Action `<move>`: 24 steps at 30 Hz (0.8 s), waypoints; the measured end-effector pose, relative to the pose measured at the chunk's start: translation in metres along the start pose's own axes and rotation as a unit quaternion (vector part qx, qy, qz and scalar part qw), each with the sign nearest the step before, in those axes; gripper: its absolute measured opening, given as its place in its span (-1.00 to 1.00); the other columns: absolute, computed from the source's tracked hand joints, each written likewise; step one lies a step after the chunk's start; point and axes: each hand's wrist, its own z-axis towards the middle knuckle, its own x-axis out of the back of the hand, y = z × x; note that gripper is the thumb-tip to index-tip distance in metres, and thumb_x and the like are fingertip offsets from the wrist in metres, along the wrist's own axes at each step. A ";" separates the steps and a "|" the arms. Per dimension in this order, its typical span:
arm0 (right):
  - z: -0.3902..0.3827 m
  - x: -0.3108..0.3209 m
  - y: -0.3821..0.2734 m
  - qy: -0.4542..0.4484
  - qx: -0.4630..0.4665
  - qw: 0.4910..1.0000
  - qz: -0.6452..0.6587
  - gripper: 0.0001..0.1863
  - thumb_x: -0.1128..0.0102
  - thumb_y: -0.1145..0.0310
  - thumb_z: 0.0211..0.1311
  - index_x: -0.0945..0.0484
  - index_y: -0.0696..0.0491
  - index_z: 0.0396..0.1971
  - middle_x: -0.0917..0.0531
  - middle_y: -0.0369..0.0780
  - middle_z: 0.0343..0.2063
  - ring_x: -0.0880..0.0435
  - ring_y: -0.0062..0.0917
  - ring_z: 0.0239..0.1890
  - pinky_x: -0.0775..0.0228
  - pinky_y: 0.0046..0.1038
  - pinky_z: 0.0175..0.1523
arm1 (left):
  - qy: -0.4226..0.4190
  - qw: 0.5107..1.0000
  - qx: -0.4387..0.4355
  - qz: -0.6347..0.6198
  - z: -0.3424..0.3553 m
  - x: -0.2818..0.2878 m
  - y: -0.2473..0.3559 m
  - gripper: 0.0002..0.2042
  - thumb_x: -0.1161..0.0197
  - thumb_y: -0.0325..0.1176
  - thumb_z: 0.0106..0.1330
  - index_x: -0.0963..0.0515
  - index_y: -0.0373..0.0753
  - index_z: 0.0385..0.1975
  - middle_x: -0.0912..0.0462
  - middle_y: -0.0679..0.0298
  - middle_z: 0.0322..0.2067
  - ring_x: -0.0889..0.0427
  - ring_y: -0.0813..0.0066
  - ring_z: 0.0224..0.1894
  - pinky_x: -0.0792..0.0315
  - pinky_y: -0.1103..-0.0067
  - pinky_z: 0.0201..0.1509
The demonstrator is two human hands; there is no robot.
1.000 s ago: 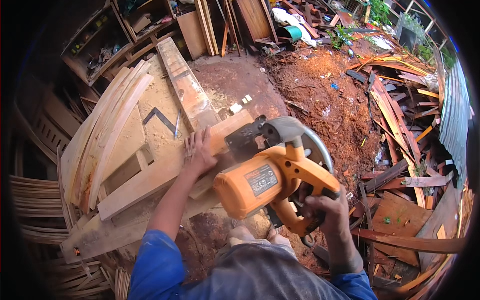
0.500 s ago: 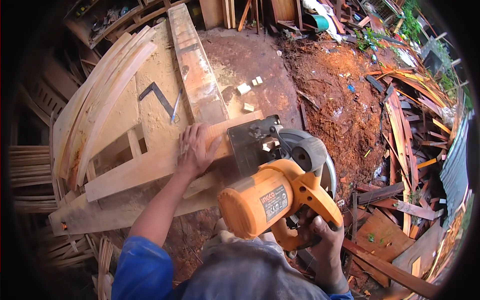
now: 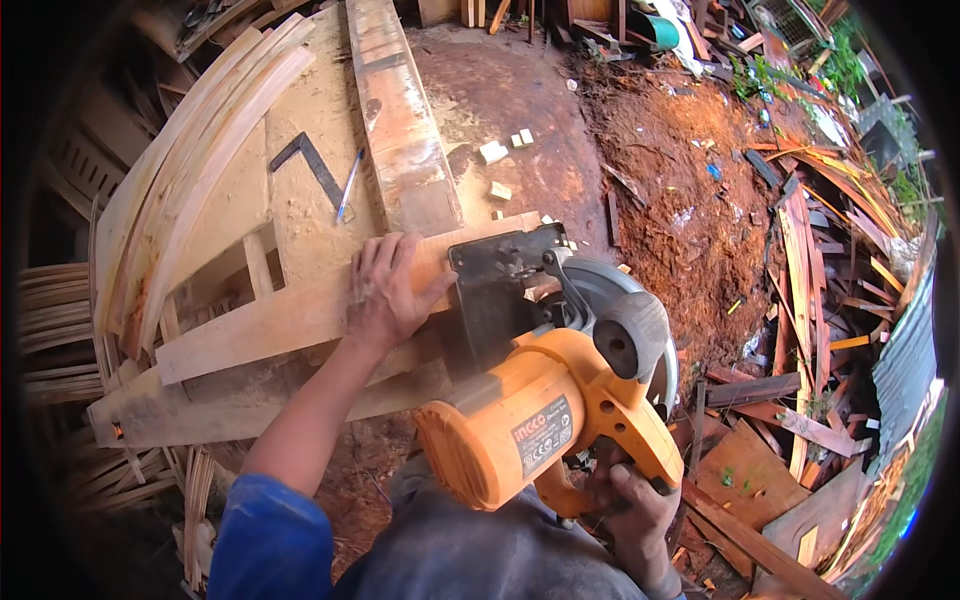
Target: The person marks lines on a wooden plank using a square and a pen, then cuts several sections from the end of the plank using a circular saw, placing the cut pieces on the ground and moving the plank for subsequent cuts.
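An orange circular saw (image 3: pixel 500 430) fills the lower centre right, its black base plate (image 3: pixel 492 300) on the near end of a pale board (image 3: pixel 245 330). My right hand (image 3: pixel 630 510) is closed round its rear handle, the fingers partly hidden. My left hand (image 3: pixel 392 295) rests on the board just left of the base plate, fingers a little bent and thumb spread toward the plate. Beyond the board lie a black try square (image 3: pixel 305 155), a blue-and-white pen (image 3: pixel 350 185) and a long thick plank (image 3: pixel 400 130) on a dusty worktop (image 3: pixel 310 90).
Curved wooden strips (image 3: pixel 175 200) lie along the worktop's left, with slat stacks (image 3: pixel 60 330) beyond. Small offcuts (image 3: pixel 493 152) are scattered past the board. Sawdust (image 3: pixel 670 170), scrap wood (image 3: pixel 795 310) and a corrugated sheet (image 3: pixel 900 360) cover the right side.
The view has shifted, so the worktop sits higher and farther left. The saw has turned slightly, its base plate now showing squarely over the board's end. My left hand stays on the board.
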 end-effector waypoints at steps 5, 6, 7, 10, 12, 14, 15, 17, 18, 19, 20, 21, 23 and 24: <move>0.004 -0.005 -0.011 0.016 -0.067 0.988 0.135 -0.72 -0.29 0.46 0.20 -0.61 0.36 -0.16 -0.66 -0.25 -0.57 -0.54 -0.64 -0.61 -0.35 -0.57 -0.50 | -0.024 0.999 0.007 -0.020 -0.002 0.002 -0.001 -0.35 -0.29 0.17 0.33 -0.50 -0.32 0.14 -0.58 0.05 0.04 -0.49 0.00 0.10 -0.34 0.18 0.21; 0.002 -0.004 -0.007 0.014 -0.068 0.987 0.145 -0.68 -0.28 0.47 0.21 -0.59 0.38 -0.11 -0.66 -0.25 -0.57 -0.54 -0.64 -0.62 -0.35 -0.57 -0.50 | -0.024 0.999 0.009 -0.020 -0.002 0.002 -0.001 -0.35 -0.29 0.17 0.33 -0.50 -0.32 0.14 -0.58 0.05 0.04 -0.49 0.00 0.10 -0.34 0.18 0.21; 0.002 -0.003 -0.005 0.012 -0.069 0.985 0.155 -0.65 -0.27 0.47 0.22 -0.58 0.40 -0.06 -0.66 -0.25 -0.57 -0.54 -0.64 -0.62 -0.34 -0.57 -0.50 | -0.024 1.000 0.007 -0.019 -0.003 0.002 -0.002 -0.34 -0.30 0.18 0.33 -0.50 -0.32 0.14 -0.58 0.05 0.05 -0.49 0.00 0.10 -0.34 0.17 0.21; 0.002 -0.004 -0.006 0.008 -0.057 0.988 0.147 -0.57 -0.27 0.46 0.21 -0.54 0.43 0.02 -0.66 -0.23 -0.57 -0.54 -0.64 -0.62 -0.34 -0.57 -0.50 | -0.028 0.999 0.012 -0.023 -0.001 0.004 0.001 -0.34 -0.30 0.18 0.32 -0.50 -0.33 0.14 -0.57 0.05 0.05 -0.49 0.00 0.11 -0.34 0.17 0.21; 0.003 -0.004 -0.005 0.007 -0.051 0.989 0.141 -0.56 -0.27 0.46 0.21 -0.54 0.44 0.03 -0.66 -0.22 -0.57 -0.53 -0.63 -0.62 -0.33 -0.57 -0.50 | -0.034 0.999 0.018 -0.026 -0.002 0.003 0.000 -0.33 -0.30 0.18 0.32 -0.50 -0.33 0.14 -0.57 0.05 0.05 -0.48 0.00 0.11 -0.34 0.17 0.21; 0.003 -0.004 -0.004 0.005 -0.043 0.990 0.136 -0.55 -0.27 0.47 0.21 -0.53 0.45 0.04 -0.66 -0.20 -0.56 -0.53 -0.62 -0.63 -0.32 -0.57 -0.51 | -0.029 0.999 0.010 -0.025 -0.002 0.001 -0.002 -0.33 -0.30 0.19 0.32 -0.49 -0.33 0.14 -0.57 0.05 0.05 -0.48 0.00 0.10 -0.34 0.17 0.20; 0.003 -0.004 -0.004 0.010 -0.047 0.986 0.163 -0.54 -0.28 0.48 0.21 -0.52 0.45 0.06 -0.66 -0.19 -0.56 -0.53 -0.60 -0.63 -0.32 -0.56 -0.51 | -0.029 0.999 0.011 -0.025 -0.002 0.001 -0.003 -0.33 -0.30 0.19 0.32 -0.49 -0.33 0.14 -0.57 0.05 0.05 -0.48 0.00 0.10 -0.34 0.17 0.20; 0.003 -0.004 -0.003 0.015 -0.051 0.980 0.189 -0.53 -0.28 0.49 0.20 -0.51 0.45 0.07 -0.66 -0.17 -0.55 -0.52 -0.59 -0.63 -0.32 -0.56 -0.51 | -0.033 0.999 0.012 -0.027 -0.002 0.001 -0.002 -0.33 -0.29 0.20 0.32 -0.49 -0.33 0.13 -0.57 0.04 0.04 -0.48 0.00 0.09 -0.34 0.17 0.19; 0.004 -0.004 -0.003 0.017 -0.053 0.981 0.187 -0.51 -0.29 0.49 0.19 -0.50 0.45 0.09 -0.66 -0.16 -0.55 -0.52 -0.59 -0.63 -0.32 -0.55 -0.51 | -0.034 0.999 0.012 -0.027 -0.002 0.001 -0.002 -0.33 -0.29 0.20 0.32 -0.49 -0.33 0.13 -0.57 0.04 0.04 -0.48 0.00 0.09 -0.34 0.17 0.19; 0.004 -0.004 -0.003 0.020 -0.053 0.981 0.185 -0.49 -0.30 0.50 0.18 -0.49 0.45 0.10 -0.66 -0.14 -0.55 -0.52 -0.58 -0.63 -0.32 -0.55 -0.51 | -0.031 0.999 0.008 -0.030 -0.002 0.001 -0.003 -0.33 -0.29 0.19 0.33 -0.49 -0.33 0.13 -0.57 0.04 0.03 -0.48 -0.01 0.09 -0.34 0.17 0.19; 0.004 -0.005 -0.003 0.021 -0.054 0.981 0.185 -0.49 -0.30 0.50 0.18 -0.49 0.45 0.10 -0.66 -0.14 -0.55 -0.52 -0.58 -0.63 -0.32 -0.55 -0.51 | -0.028 0.999 0.005 -0.033 -0.002 0.000 -0.003 -0.33 -0.28 0.19 0.33 -0.48 -0.33 0.13 -0.57 0.03 0.03 -0.48 -0.01 0.08 -0.34 0.17 0.19; 0.004 -0.006 -0.003 0.026 -0.052 0.979 0.195 -0.49 -0.31 0.49 0.18 -0.49 0.46 0.10 -0.66 -0.13 -0.54 -0.52 -0.57 -0.64 -0.33 -0.54 -0.51 | -0.029 0.999 0.004 -0.033 -0.002 0.000 -0.003 -0.33 -0.28 0.19 0.33 -0.48 -0.33 0.13 -0.57 0.03 0.03 -0.48 -0.01 0.08 -0.34 0.17 0.19; 0.004 -0.008 -0.003 0.032 -0.050 0.977 0.205 -0.48 -0.32 0.49 0.18 -0.49 0.46 0.10 -0.66 -0.13 -0.54 -0.52 -0.57 -0.64 -0.33 -0.54 -0.51 | -0.027 0.999 0.001 -0.039 -0.002 0.000 -0.004 -0.34 -0.28 0.19 0.33 -0.49 -0.34 0.13 -0.57 0.03 0.02 -0.48 -0.02 0.08 -0.34 0.17 0.19; 0.005 -0.008 -0.003 0.034 -0.046 0.976 0.210 -0.49 -0.32 0.50 0.18 -0.49 0.46 0.10 -0.64 -0.13 -0.56 -0.51 -0.55 -0.65 -0.33 -0.53 -0.52 | -0.027 0.999 0.000 -0.039 -0.002 0.000 -0.004 -0.34 -0.28 0.19 0.33 -0.49 -0.34 0.13 -0.57 0.03 0.02 -0.48 -0.02 0.08 -0.34 0.17 0.19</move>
